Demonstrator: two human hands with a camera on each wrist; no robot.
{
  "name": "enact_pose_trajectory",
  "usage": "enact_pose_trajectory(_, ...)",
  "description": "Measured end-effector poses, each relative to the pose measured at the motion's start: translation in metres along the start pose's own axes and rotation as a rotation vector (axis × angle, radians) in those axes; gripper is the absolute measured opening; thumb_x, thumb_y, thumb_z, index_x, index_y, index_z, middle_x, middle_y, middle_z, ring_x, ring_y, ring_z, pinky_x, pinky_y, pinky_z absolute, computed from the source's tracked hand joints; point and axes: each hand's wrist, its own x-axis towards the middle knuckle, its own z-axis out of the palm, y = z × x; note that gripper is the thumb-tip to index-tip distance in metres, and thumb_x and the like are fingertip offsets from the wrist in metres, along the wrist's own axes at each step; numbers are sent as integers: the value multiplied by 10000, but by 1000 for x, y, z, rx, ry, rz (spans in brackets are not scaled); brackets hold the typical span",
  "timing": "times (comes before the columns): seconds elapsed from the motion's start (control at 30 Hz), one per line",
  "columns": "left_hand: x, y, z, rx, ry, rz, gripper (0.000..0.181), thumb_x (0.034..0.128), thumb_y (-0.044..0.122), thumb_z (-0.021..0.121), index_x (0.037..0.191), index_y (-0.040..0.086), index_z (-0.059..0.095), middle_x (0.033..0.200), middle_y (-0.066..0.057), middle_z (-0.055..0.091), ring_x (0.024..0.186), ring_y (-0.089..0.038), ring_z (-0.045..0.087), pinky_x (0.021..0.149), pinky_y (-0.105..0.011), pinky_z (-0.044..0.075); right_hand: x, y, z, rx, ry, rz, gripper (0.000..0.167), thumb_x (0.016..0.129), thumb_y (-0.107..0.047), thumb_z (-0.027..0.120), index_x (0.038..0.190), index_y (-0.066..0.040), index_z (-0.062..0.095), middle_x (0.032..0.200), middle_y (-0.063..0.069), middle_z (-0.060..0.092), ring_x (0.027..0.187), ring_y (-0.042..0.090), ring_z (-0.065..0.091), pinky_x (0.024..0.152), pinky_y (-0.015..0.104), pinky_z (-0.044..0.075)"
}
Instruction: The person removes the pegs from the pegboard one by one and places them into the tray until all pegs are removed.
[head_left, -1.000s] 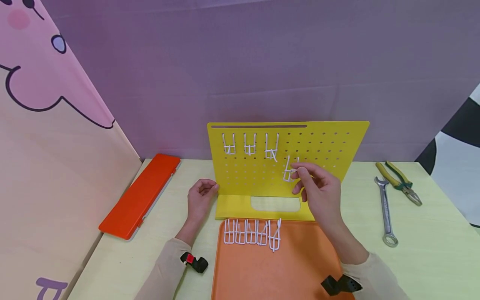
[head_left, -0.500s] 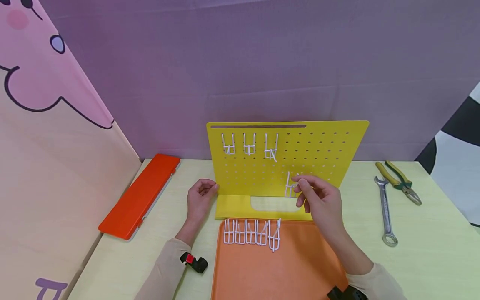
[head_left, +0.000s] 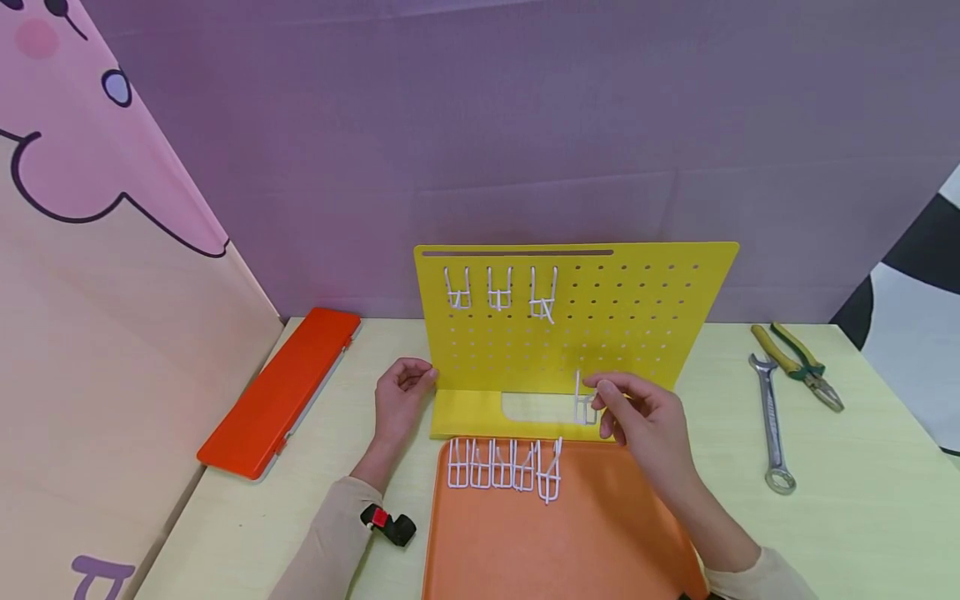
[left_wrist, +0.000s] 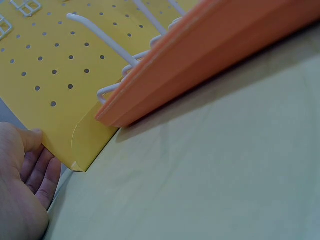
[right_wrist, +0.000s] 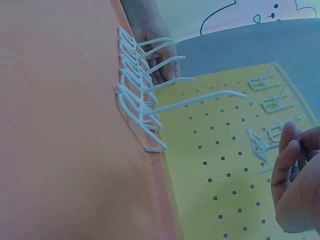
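My left hand (head_left: 403,396) pinches the lower left edge of a yellow pegboard (head_left: 637,321), thumb in front and fingers behind in the left wrist view. My right hand (head_left: 645,421) pinches a white wire pegboard hook (head_left: 577,400) by its prong. That hook hangs apart from the board, low before the cutout in its base. Three similar hooks (head_left: 498,289) hang in a row across the board's upper left. Several more white hooks (head_left: 548,477) stand side by side along the far edge of an orange tray (head_left: 495,558).
An orange-red case (head_left: 281,392) lies at the left of the table (head_left: 847,500). On the right are a wrench (head_left: 771,425) and yellow-green pliers (head_left: 798,364). A purple cloth backdrop (head_left: 525,125) rises behind the pegboard.
My right hand has moved down with its hook, from the board's middle to in front of the base cutout. The left hand has stayed at the board's edge.
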Motion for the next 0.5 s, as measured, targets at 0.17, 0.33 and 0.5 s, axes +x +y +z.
enact_pose_trajectory(0.17, 0, 0, 1, 1, 7, -1, 104, 994, -27, 806, 1074, -36, 739, 1018, -214, 741, 850, -156, 649, 787, -152, 557, -4, 4, 0, -6, -23, 45, 202, 1120, -72, 662, 1177, 91, 766, 830, 48, 692, 582, 151, 579, 499, 233, 460)
enact_pose_trajectory(0.33, 0, -1, 1, 12, 8, 1, 111, 1009, -17, 794, 1088, -61, 730, 1011, -189, 746, 852, -139, 649, 793, -150, 555, -8, 10, -1, -28, -68, 79, 212, 1123, -96, 667, 1187, 77, 771, 844, 57, 684, 595, 158, 588, 511, 253, 474)
enact_pose_trajectory(0.5, 1, -1, 1, -13, 11, 10, 88, 1000, -30, 798, 1057, -51, 735, 979, -149, 747, 834, -110, 663, 789, -159, 563, -8, 17, -3, -38, -142, 85, 213, 1115, -95, 677, 1174, 89, 766, 838, 72, 677, 597, 146, 598, 521, 245, 473)
